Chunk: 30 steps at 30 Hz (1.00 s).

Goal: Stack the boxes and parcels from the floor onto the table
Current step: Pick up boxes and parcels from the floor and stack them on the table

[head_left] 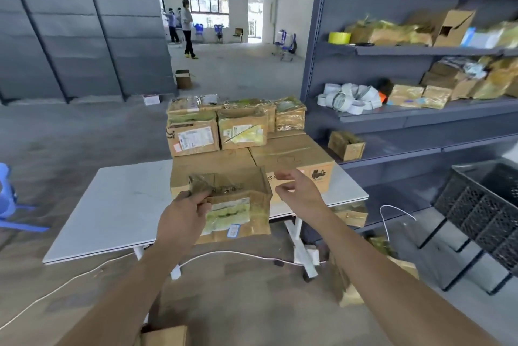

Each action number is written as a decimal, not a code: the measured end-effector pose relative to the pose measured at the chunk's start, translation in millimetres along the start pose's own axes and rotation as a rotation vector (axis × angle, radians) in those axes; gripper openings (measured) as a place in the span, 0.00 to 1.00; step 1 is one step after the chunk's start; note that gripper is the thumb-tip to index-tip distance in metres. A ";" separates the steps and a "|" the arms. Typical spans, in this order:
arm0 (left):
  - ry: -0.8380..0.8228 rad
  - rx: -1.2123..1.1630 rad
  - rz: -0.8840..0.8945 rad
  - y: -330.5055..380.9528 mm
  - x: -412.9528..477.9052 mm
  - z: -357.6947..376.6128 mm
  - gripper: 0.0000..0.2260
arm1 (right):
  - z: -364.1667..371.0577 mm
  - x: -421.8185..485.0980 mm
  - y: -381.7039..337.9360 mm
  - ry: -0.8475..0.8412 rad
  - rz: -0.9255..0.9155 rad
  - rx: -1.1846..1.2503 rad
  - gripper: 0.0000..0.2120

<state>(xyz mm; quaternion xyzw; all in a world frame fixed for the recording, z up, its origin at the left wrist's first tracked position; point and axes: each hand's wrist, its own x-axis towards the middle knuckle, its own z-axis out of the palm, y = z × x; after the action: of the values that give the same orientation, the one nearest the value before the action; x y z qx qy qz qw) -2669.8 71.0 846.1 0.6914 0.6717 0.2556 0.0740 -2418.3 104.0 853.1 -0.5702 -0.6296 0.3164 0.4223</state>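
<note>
My left hand point(183, 212) grips the left side of a taped cardboard box point(238, 205) with a white and green label, held over the front edge of the white table point(117, 205). My right hand point(297, 190) hovers just right of the box, fingers apart, touching nothing. Behind it on the table lie two large flat cartons point(294, 158) side by side, with several smaller taped boxes point(193, 135) stacked on top. More parcels point(350, 281) rest on the floor by the right table leg, and a box corner point(164, 336) shows at the bottom edge.
Grey shelving point(420, 116) with tape rolls and parcels stands to the right. A black crate point(487, 205) sits at far right. A white cable point(84, 272) runs across the floor under the table. A blue stool point(7, 194) is at left. People stand far back.
</note>
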 end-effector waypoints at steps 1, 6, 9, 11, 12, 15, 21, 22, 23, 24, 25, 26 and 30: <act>0.005 0.010 0.005 9.1 4.9 3.9 0.13 | -9.0 6.2 2.8 0.011 -0.001 0.007 0.12; 0.049 -0.015 0.041 46.8 40.3 26.8 0.14 | -39.9 39.3 16.2 0.045 0.052 0.048 0.08; 0.061 -0.036 0.085 63.2 69.4 46.7 0.14 | -52.6 63.5 26.5 0.045 0.089 0.039 0.09; 0.066 -0.047 0.110 72.4 93.6 63.4 0.14 | -61.0 83.1 33.0 0.044 0.097 0.014 0.11; 0.064 -0.056 0.118 76.4 107.0 72.2 0.14 | -65.6 94.3 35.7 0.051 0.105 0.000 0.12; 0.063 -0.081 0.151 87.7 152.5 98.5 0.14 | -78.9 133.7 44.7 0.084 0.127 -0.077 0.15; 0.004 -0.135 0.185 112.4 244.2 138.9 0.15 | -96.8 221.4 63.9 0.187 0.163 -0.194 0.12; -0.009 -0.132 0.192 115.6 257.0 144.1 0.16 | -99.5 235.7 67.4 0.209 0.193 -0.195 0.13; -0.017 -0.123 0.200 118.4 268.7 148.9 0.16 | -102.3 249.1 71.5 0.223 0.231 -0.191 0.13; -0.021 -0.120 0.207 120.5 279.5 153.9 0.16 | -104.5 261.9 76.4 0.226 0.271 -0.194 0.14; -0.024 -0.129 0.211 122.7 289.4 158.7 0.16 | -106.3 274.0 82.9 0.224 0.294 -0.201 0.13; -0.028 -0.142 0.209 125.0 298.1 163.6 0.16 | -108.0 284.2 89.4 0.218 0.311 -0.220 0.09; -0.086 -0.138 0.206 134.7 324.0 185.8 0.16 | -115.2 317.8 113.3 0.192 0.334 -0.344 0.07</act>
<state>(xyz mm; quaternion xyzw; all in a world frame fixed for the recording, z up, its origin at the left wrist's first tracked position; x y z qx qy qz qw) -2476.4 417.3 828.9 0.7604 0.5741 0.2774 0.1235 -2262.2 424.5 858.8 -0.7571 -0.5283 0.2142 0.3190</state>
